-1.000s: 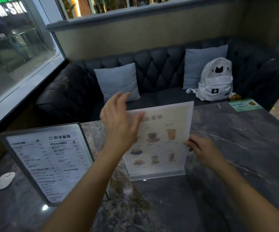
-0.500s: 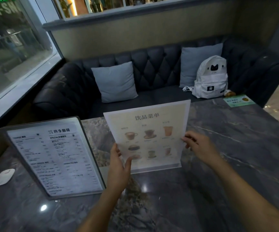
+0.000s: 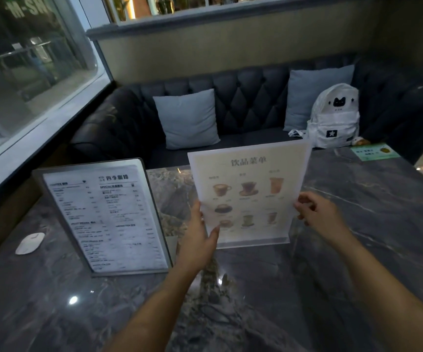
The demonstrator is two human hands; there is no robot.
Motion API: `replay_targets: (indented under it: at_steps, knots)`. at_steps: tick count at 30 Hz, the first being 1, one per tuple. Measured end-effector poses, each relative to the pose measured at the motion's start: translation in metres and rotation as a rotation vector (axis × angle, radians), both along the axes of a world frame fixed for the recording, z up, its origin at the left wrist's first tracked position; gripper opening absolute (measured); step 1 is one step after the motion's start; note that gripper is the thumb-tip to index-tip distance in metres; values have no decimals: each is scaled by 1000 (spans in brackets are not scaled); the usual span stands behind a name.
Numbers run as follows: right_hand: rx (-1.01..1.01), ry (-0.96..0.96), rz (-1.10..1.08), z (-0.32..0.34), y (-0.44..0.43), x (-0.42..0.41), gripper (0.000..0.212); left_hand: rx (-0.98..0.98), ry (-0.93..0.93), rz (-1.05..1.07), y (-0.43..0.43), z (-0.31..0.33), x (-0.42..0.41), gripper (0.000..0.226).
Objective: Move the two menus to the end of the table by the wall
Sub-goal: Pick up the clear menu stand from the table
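A cream drinks menu [image 3: 249, 184] with cup pictures stands upright in a clear acrylic stand in the middle of the dark marble table [image 3: 357, 237]. My left hand [image 3: 199, 233] grips its lower left edge and my right hand [image 3: 318, 213] grips its right edge. A second menu [image 3: 106, 219], a black-and-white text list in a grey frame, stands tilted at the table's left, close to the window side, with no hand on it.
A small white oval device [image 3: 30, 243] lies on the table left of the framed menu. A green card [image 3: 375, 152] lies at the far right corner. Behind the table is a dark tufted sofa [image 3: 243, 107] with two grey cushions and a white backpack [image 3: 333, 118].
My left hand dropped from the drinks menu's top left to its lower left edge and closed on it. The right hand stayed on the right edge.
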State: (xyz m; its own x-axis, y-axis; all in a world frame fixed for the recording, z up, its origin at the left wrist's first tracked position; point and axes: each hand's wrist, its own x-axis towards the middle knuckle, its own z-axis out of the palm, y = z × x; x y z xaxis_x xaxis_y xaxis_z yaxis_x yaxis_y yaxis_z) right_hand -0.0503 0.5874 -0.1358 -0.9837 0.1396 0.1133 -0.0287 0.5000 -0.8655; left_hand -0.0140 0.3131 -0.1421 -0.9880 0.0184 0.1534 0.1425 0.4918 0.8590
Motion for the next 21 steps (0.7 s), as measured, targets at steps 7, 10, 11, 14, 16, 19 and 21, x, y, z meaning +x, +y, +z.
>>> replay_targets:
  at_steps: [7, 10, 11, 14, 16, 19, 21]
  knots:
    - [23, -15, -29, 4, -7, 13, 3, 125, -21, 76, -2, 11, 2, 31]
    - [-16, 66, -41, 6, -15, 20, 9, 60, -2, 124, -3, 22, 7, 18]
    - [-32, 80, -41, 6, -16, 23, 9, 14, 16, 132, -4, 25, 10, 17]
    - [-36, 129, -38, 5, -17, 33, 10, -139, 75, 150, -12, 29, 21, 12]
    - [-73, 121, -38, 7, -20, 39, 13, -189, 102, 165, -19, 30, 28, 14]
    - [-95, 118, -28, 18, -27, 47, 19, -221, 128, 193, -31, 37, 40, 21]
    - [-98, 151, 6, 29, -33, 54, 21, -179, 135, 187, -44, 44, 48, 19]
